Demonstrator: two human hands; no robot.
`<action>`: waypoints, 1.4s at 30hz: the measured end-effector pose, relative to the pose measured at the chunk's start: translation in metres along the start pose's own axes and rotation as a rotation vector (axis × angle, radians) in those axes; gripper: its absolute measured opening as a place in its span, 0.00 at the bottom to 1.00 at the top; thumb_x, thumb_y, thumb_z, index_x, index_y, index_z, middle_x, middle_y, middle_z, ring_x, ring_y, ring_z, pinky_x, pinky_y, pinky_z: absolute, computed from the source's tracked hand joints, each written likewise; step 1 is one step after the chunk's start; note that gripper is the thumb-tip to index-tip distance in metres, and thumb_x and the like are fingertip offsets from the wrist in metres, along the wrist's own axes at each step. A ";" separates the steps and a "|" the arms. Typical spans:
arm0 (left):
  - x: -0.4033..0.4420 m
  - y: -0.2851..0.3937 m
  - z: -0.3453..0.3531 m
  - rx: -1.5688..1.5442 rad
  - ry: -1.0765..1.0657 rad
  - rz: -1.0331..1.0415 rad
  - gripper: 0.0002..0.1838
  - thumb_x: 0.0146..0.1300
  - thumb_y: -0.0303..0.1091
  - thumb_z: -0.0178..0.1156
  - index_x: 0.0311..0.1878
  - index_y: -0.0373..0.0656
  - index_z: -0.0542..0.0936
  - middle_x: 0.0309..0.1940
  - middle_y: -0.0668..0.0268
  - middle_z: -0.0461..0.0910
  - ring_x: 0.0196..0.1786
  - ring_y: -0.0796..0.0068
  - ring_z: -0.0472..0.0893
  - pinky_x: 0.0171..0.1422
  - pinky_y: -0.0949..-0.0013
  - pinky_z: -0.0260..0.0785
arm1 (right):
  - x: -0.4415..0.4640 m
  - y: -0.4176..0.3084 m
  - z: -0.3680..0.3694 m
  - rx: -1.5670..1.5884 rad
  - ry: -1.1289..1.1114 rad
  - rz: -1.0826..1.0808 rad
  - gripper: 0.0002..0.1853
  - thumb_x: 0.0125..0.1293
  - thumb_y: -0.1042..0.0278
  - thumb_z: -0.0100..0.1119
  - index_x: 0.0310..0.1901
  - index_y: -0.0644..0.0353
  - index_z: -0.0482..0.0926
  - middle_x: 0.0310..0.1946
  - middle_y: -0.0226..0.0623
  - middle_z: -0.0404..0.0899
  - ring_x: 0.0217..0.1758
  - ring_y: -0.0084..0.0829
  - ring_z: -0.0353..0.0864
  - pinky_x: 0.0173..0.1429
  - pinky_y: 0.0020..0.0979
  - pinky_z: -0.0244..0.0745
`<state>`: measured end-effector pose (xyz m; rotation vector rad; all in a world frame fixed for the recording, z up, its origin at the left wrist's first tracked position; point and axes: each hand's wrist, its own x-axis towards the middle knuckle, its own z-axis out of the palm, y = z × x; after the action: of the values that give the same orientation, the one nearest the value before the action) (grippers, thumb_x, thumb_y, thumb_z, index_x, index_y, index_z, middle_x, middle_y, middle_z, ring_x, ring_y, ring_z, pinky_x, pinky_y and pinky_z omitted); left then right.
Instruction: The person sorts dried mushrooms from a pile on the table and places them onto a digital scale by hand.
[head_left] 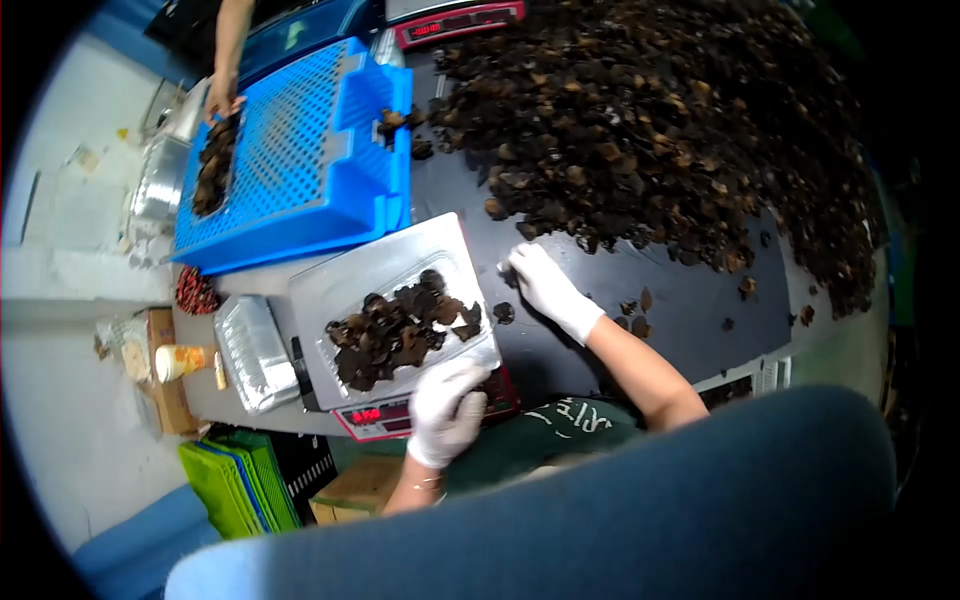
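Note:
My left hand (447,412), in a white glove, is curled at the near edge of a clear plastic tray (400,287); a dark patch shows between its fingers, too unclear to name. The tray lies on a red scale (372,420) with a steel pan and holds a heap of dark brown mushroom pieces (395,335), apparently wood ear. To the right of the scale, my gloved right hand (550,290) is over the dark tabletop, its fingertips closed on a small dark mushroom piece (511,281). Another loose piece (504,313) lies just below those fingertips.
A large mushroom heap (630,130) covers the table's far right. An upturned blue basket (290,140) stands far left, where another person's hand (222,103) touches a filled tray (214,170). Stacked clear trays (257,355) and a second scale (460,25) are nearby.

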<state>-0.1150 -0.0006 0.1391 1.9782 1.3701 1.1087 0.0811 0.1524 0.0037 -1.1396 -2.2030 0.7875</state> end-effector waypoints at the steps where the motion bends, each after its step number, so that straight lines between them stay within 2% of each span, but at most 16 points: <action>1: -0.002 0.002 0.012 -0.143 -0.077 -0.058 0.11 0.62 0.26 0.63 0.47 0.38 0.83 0.45 0.54 0.82 0.48 0.55 0.82 0.54 0.61 0.74 | -0.008 -0.013 -0.002 0.005 -0.049 -0.007 0.12 0.58 0.81 0.53 0.44 0.59 0.78 0.45 0.44 0.74 0.50 0.48 0.72 0.55 0.41 0.73; 5: -0.013 -0.003 0.057 -0.344 -0.294 -0.022 0.12 0.64 0.25 0.63 0.51 0.38 0.81 0.48 0.57 0.81 0.48 0.58 0.81 0.53 0.62 0.74 | -0.046 -0.029 0.034 -0.206 -0.134 -0.097 0.16 0.60 0.78 0.52 0.50 0.59 0.78 0.45 0.47 0.73 0.51 0.49 0.72 0.55 0.42 0.72; 8: -0.010 0.007 0.066 -0.339 -0.305 0.051 0.11 0.63 0.26 0.63 0.49 0.40 0.81 0.47 0.59 0.81 0.46 0.58 0.81 0.50 0.62 0.74 | -0.048 -0.020 0.030 -0.101 -0.157 -0.127 0.14 0.60 0.78 0.52 0.48 0.59 0.78 0.44 0.46 0.74 0.49 0.47 0.73 0.54 0.41 0.72; 11: -0.003 0.007 0.057 -0.129 -0.140 0.121 0.12 0.61 0.26 0.64 0.48 0.42 0.82 0.45 0.60 0.81 0.44 0.59 0.81 0.48 0.62 0.73 | -0.050 -0.010 0.026 0.229 -0.009 -0.002 0.13 0.60 0.83 0.56 0.47 0.61 0.77 0.42 0.45 0.75 0.49 0.46 0.75 0.58 0.38 0.73; 13: 0.005 0.004 0.041 0.040 -0.064 0.099 0.12 0.59 0.26 0.64 0.47 0.42 0.82 0.42 0.61 0.82 0.42 0.59 0.81 0.46 0.61 0.73 | -0.047 -0.017 0.005 0.459 0.026 0.228 0.13 0.62 0.83 0.55 0.48 0.62 0.77 0.45 0.43 0.77 0.53 0.42 0.77 0.61 0.36 0.72; 15: 0.018 -0.005 0.026 0.155 0.033 0.149 0.12 0.57 0.25 0.65 0.45 0.42 0.83 0.41 0.61 0.82 0.42 0.58 0.81 0.47 0.59 0.72 | -0.039 -0.024 -0.015 0.481 0.126 0.309 0.14 0.63 0.82 0.56 0.50 0.63 0.77 0.49 0.42 0.78 0.55 0.36 0.78 0.62 0.33 0.72; 18: 0.027 -0.013 0.012 0.299 0.175 0.155 0.11 0.53 0.24 0.66 0.42 0.42 0.84 0.38 0.61 0.81 0.42 0.56 0.80 0.50 0.58 0.71 | -0.016 -0.051 -0.040 0.482 0.203 0.245 0.15 0.63 0.81 0.54 0.51 0.64 0.77 0.49 0.41 0.78 0.53 0.32 0.79 0.59 0.31 0.73; 19: 0.023 -0.019 0.011 0.281 0.213 0.126 0.18 0.49 0.22 0.63 0.46 0.44 0.84 0.42 0.61 0.80 0.48 0.56 0.78 0.55 0.56 0.70 | -0.008 -0.069 -0.049 0.420 0.231 0.129 0.15 0.62 0.81 0.54 0.51 0.63 0.77 0.49 0.41 0.77 0.51 0.33 0.79 0.56 0.30 0.74; 21: 0.020 -0.021 0.004 0.313 0.315 0.089 0.17 0.50 0.21 0.63 0.46 0.44 0.84 0.44 0.60 0.80 0.50 0.56 0.78 0.56 0.56 0.70 | 0.006 -0.098 -0.051 0.438 0.236 -0.008 0.17 0.59 0.81 0.55 0.51 0.63 0.77 0.49 0.42 0.77 0.52 0.38 0.78 0.58 0.35 0.74; 23: 0.017 -0.020 -0.003 0.314 0.389 0.009 0.16 0.52 0.20 0.64 0.46 0.43 0.84 0.45 0.60 0.79 0.51 0.57 0.77 0.58 0.57 0.70 | 0.021 -0.102 -0.027 0.340 0.235 -0.286 0.20 0.58 0.77 0.58 0.54 0.62 0.76 0.53 0.44 0.76 0.54 0.45 0.77 0.62 0.41 0.72; 25: 0.012 -0.024 -0.013 0.370 0.415 -0.044 0.15 0.55 0.20 0.63 0.46 0.42 0.83 0.48 0.58 0.78 0.54 0.57 0.76 0.62 0.57 0.68 | 0.028 -0.128 -0.025 0.301 0.022 -0.332 0.26 0.56 0.72 0.62 0.59 0.62 0.74 0.56 0.47 0.74 0.60 0.50 0.73 0.68 0.46 0.66; 27: 0.003 -0.032 -0.020 0.354 0.479 -0.117 0.15 0.56 0.19 0.62 0.48 0.42 0.83 0.50 0.58 0.77 0.55 0.57 0.76 0.63 0.58 0.68 | 0.023 -0.131 -0.009 0.161 0.084 -0.390 0.32 0.54 0.67 0.65 0.63 0.62 0.71 0.59 0.48 0.73 0.65 0.51 0.71 0.72 0.48 0.62; 29: -0.006 -0.037 -0.025 0.341 0.536 -0.125 0.14 0.59 0.19 0.60 0.48 0.41 0.82 0.51 0.57 0.77 0.54 0.58 0.77 0.62 0.60 0.69 | 0.019 -0.124 -0.014 0.285 0.063 -0.326 0.31 0.54 0.70 0.65 0.62 0.61 0.73 0.61 0.49 0.73 0.67 0.50 0.69 0.73 0.47 0.62; 31: -0.013 -0.034 -0.025 0.323 0.539 -0.146 0.14 0.58 0.19 0.60 0.48 0.41 0.82 0.50 0.57 0.77 0.53 0.58 0.77 0.60 0.60 0.70 | 0.008 -0.112 -0.018 0.384 0.164 -0.249 0.28 0.54 0.74 0.62 0.60 0.60 0.75 0.59 0.48 0.74 0.66 0.49 0.70 0.71 0.44 0.66; 36: -0.015 -0.029 0.000 0.226 0.359 -0.008 0.13 0.56 0.18 0.62 0.45 0.41 0.81 0.44 0.58 0.79 0.46 0.56 0.79 0.52 0.60 0.72 | -0.024 -0.077 -0.036 0.508 0.127 -0.001 0.21 0.57 0.77 0.61 0.55 0.61 0.78 0.53 0.45 0.78 0.60 0.45 0.77 0.66 0.40 0.70; 42: -0.013 -0.003 0.045 0.006 0.099 0.117 0.13 0.57 0.25 0.62 0.46 0.43 0.81 0.43 0.65 0.78 0.46 0.60 0.78 0.51 0.60 0.70 | -0.057 -0.073 -0.041 0.374 0.014 0.093 0.15 0.61 0.79 0.60 0.50 0.62 0.81 0.48 0.44 0.81 0.52 0.40 0.82 0.60 0.34 0.74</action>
<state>-0.0812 -0.0089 0.1081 2.0552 1.3219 1.2717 0.0986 0.0796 0.0723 -1.0570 -1.8954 1.1685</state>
